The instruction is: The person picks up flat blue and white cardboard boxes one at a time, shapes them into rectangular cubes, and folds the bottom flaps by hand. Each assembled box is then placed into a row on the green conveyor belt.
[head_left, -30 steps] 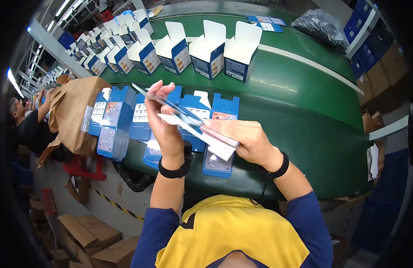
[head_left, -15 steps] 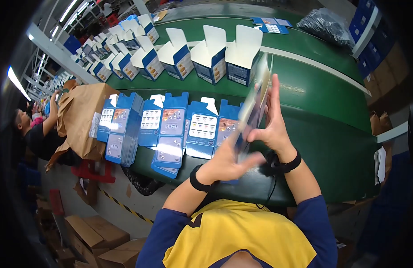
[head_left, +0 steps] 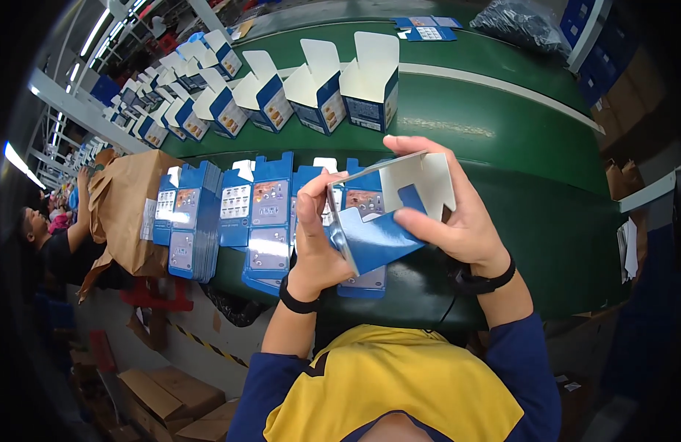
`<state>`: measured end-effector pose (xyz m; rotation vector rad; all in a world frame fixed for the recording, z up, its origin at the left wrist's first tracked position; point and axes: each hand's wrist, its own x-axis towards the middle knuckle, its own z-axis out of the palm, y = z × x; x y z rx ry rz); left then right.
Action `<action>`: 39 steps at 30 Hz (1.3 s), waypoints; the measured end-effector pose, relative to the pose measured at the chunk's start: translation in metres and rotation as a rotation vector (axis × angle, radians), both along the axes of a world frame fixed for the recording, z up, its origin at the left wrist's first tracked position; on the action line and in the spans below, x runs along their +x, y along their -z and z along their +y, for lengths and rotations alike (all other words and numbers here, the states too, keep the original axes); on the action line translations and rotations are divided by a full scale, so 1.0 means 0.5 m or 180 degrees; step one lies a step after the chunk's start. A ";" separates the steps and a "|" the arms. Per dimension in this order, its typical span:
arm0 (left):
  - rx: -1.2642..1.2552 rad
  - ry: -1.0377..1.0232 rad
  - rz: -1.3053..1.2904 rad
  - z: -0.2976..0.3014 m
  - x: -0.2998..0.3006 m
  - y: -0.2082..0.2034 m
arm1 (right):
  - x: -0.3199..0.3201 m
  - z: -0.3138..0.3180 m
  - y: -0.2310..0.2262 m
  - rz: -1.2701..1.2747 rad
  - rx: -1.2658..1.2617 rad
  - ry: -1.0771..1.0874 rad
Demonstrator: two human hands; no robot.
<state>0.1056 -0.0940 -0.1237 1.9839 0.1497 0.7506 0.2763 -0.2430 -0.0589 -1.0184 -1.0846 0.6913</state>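
A blue carton (head_left: pixel 383 241) with a white inside is held between my two hands above the near edge of the green table. It is partly unfolded into a box shape, and its flaps on the side facing me stand loose. My left hand (head_left: pixel 316 239) grips its left side, with fingers behind and along the edge. Around its right side wraps my right hand (head_left: pixel 458 225), thumb on the blue panel and fingers behind the far wall. Just beyond and to the left lie stacks of flat blue cartons (head_left: pixel 269 206), one of them partly hidden behind my hands.
A row of raised, open-topped boxes (head_left: pixel 366 92) runs along the green conveyor (head_left: pixel 465 118) to the far left. At the left stands a brown paper sack (head_left: pixel 127 202), with a co-worker (head_left: pixel 57 228) beyond it. Brown cardboard boxes (head_left: pixel 171 390) sit on the floor.
The carton, flat and blurred by motion before, is now partly opened into a box. My hands have moved apart around it. The row of boxes has shifted left in view.
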 end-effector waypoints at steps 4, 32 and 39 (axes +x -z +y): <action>0.1072 0.0013 -0.1023 -0.053 0.056 -0.067 | -0.012 0.004 0.014 -0.0114 0.0367 0.0350; 0.1812 0.0348 -0.0424 -0.048 0.046 -0.158 | 0.007 0.003 0.020 -0.1443 0.0472 0.0668; 0.1824 0.0447 -0.0139 -0.065 0.061 -0.172 | 0.015 -0.013 0.031 -0.0787 0.0284 0.0220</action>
